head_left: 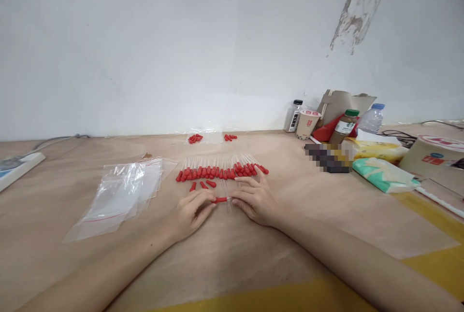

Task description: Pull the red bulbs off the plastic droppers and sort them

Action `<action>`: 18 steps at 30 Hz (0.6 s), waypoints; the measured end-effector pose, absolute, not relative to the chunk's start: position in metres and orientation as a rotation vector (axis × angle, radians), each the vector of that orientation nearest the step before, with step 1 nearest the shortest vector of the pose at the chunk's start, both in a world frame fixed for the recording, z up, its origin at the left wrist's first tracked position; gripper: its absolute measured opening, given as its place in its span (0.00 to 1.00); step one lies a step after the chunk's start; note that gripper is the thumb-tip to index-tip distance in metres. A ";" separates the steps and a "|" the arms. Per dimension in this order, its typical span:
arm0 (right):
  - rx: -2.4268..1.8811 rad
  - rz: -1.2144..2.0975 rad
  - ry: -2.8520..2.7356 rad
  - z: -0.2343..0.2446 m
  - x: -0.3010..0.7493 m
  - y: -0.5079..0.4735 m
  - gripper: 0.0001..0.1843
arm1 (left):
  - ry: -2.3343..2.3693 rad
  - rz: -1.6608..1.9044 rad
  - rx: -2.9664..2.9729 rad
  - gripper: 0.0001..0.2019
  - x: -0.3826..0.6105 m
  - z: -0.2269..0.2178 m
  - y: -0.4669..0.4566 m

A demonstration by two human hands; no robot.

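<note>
My left hand pinches a red rubber dropper bulb by its rounded end. Pointing left from my right hand, a clear glass dropper tube meets the bulb's mouth; how far it sits inside is too small to tell. Thumb and forefinger of that hand close on the tube while the other fingers spread over the table. Several loose glass tubes lie between the hands. Just beyond is a row of droppers with red bulbs, their tubes pointing at the wall. Loose red bulbs rest near my left fingers.
Clear zip bags lie at the left, near a white power strip. More red bulbs sit by the wall on clear plastic. At the right stand a paper cup, bottles, tissue packs and a tub.
</note>
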State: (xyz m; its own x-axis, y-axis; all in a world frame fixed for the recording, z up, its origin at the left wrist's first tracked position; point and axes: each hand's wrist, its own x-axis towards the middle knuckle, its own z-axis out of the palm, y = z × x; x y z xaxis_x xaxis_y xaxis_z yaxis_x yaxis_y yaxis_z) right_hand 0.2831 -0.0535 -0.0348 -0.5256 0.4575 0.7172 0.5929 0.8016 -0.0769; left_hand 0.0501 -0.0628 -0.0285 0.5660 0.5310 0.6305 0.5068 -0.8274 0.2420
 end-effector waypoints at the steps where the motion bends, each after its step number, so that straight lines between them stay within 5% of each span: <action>1: -0.757 -0.230 -2.207 -0.035 0.283 -0.054 0.10 | 0.931 1.101 2.783 0.09 0.051 -0.026 -0.063; 18: -0.653 -0.373 -2.236 -0.029 0.277 -0.063 0.09 | 0.935 0.892 2.899 0.08 0.060 -0.014 -0.066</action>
State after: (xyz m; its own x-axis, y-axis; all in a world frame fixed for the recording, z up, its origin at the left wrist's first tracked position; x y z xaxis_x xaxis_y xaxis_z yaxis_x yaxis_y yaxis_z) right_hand 0.2770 -0.0628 -0.0288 -0.5782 0.3368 0.7432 0.5600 0.8262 0.0613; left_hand 0.0600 -0.0663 -0.0137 0.6687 0.5287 0.5227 0.5468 -0.8261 0.1360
